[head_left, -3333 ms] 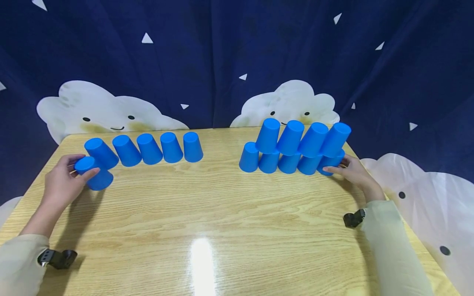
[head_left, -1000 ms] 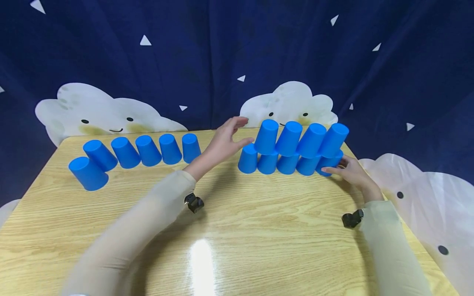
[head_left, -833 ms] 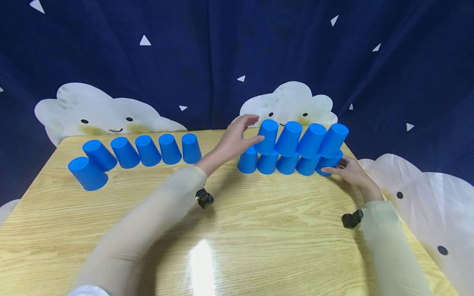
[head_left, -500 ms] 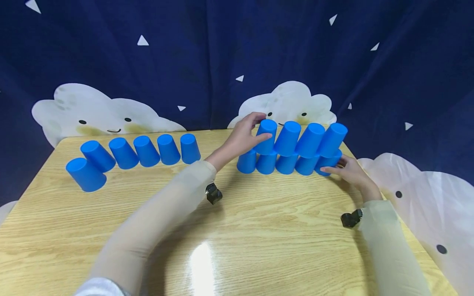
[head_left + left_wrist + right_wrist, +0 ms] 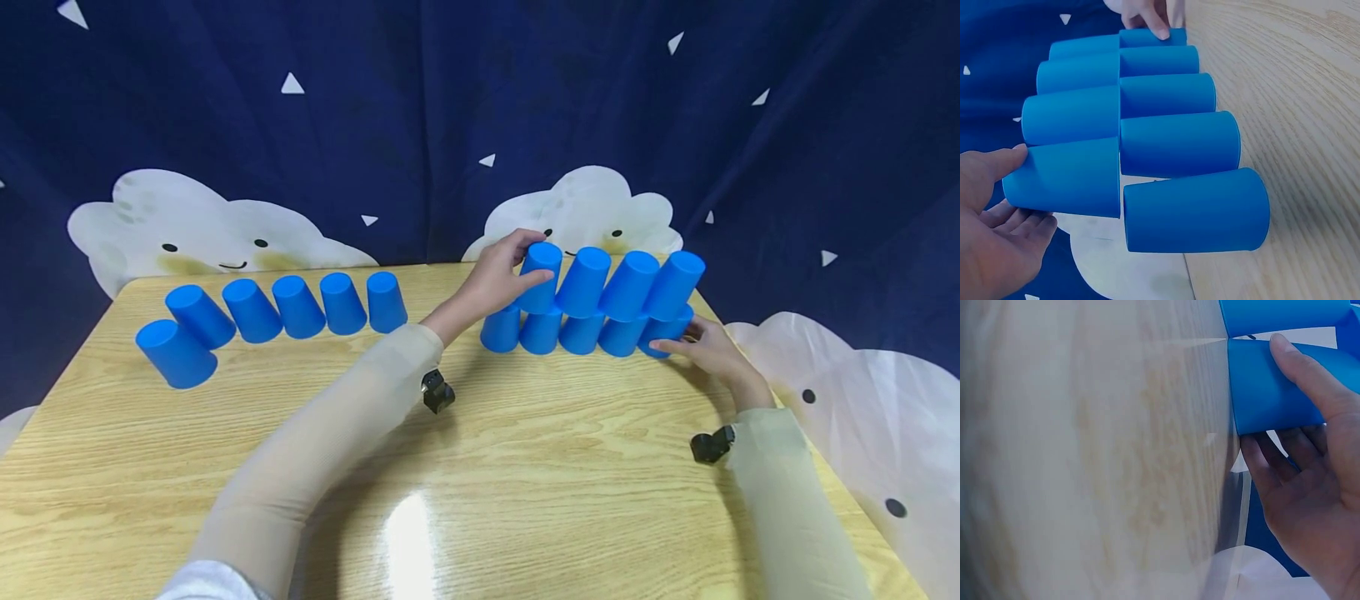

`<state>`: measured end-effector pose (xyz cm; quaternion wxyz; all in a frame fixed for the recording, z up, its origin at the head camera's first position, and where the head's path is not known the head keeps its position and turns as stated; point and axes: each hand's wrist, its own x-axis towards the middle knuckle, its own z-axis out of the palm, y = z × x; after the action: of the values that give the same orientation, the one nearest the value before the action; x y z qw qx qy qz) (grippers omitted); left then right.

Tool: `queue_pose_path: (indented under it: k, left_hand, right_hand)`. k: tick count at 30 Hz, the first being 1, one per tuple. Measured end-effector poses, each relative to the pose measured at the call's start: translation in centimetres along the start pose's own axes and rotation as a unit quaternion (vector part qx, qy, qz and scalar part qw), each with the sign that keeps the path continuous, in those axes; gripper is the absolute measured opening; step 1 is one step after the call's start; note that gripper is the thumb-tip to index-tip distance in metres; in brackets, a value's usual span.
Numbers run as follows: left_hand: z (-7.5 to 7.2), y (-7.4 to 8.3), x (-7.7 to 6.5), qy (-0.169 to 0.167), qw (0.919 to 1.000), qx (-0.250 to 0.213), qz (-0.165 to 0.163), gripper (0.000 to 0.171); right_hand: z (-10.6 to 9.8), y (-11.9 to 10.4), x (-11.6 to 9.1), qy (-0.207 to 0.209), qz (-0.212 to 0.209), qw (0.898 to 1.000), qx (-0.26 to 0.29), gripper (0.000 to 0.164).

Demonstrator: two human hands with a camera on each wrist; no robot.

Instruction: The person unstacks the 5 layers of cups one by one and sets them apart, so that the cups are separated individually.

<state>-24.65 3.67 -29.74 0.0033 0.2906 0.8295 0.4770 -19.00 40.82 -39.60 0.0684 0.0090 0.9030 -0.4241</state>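
Blue plastic cups stand upside down in two tiers at the back right of the table. My left hand (image 5: 498, 271) reaches across to the upper tier's leftmost cup (image 5: 538, 287), thumb on its near side and fingers round its far side. In the left wrist view that cup (image 5: 1069, 178) sits across the lower tier, with an end cup (image 5: 1197, 212) jutting out beyond it. My right hand (image 5: 712, 350) holds the lower tier's rightmost cup (image 5: 660, 333). The right wrist view has the thumb over this cup (image 5: 1279, 390) and the fingers beneath, partly hidden.
Further left, another row of upside-down blue cups (image 5: 300, 307) runs along the table's back edge. A separate cup (image 5: 176, 354) stands in front of that row's left end. A dark blue curtain (image 5: 360, 108) with white clouds hangs behind the wooden table (image 5: 570, 467).
My left hand has let go of the front cup at the far left, swept right across the table and taken hold of the upper tier's leftmost cup. The right hand has stayed put.
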Motion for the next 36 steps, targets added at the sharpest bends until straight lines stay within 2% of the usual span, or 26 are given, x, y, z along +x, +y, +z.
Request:
queue_pose_path:
  k: [7,12,18,26,36]
  left_hand:
    - [-0.9,-0.3,-0.5,0.021,0.9995,-0.025,0.006,0.053]
    - [-1.9,-0.5,-1.6,0.038,0.9985,-0.039,0.01,0.052]
    - [-3.7,-0.8,-3.8,0.06,0.9969,-0.051,0.003,0.052]
    - [-5.9,-1.4,-6.8,0.074,0.9953,-0.061,-0.013,0.054]
    - [-8.3,-2.6,-10.8,0.094,0.9946,-0.031,-0.033,0.055]
  right_hand:
    - [0.1,0.3,0.1,0.001,0.004,1.0,-0.002,0.083]
    - [0.0,0.0,-0.2,-0.001,0.005,1.0,0.002,0.084]
    - [0.0,0.0,-0.1,-0.003,0.009,1.0,-0.004,0.087]
    - [-0.1,0.3,0.3,-0.005,0.004,1.0,-0.001,0.083]
    - [0.0,0.0,-0.1,-0.002,0.0,1.0,0.002,0.085]
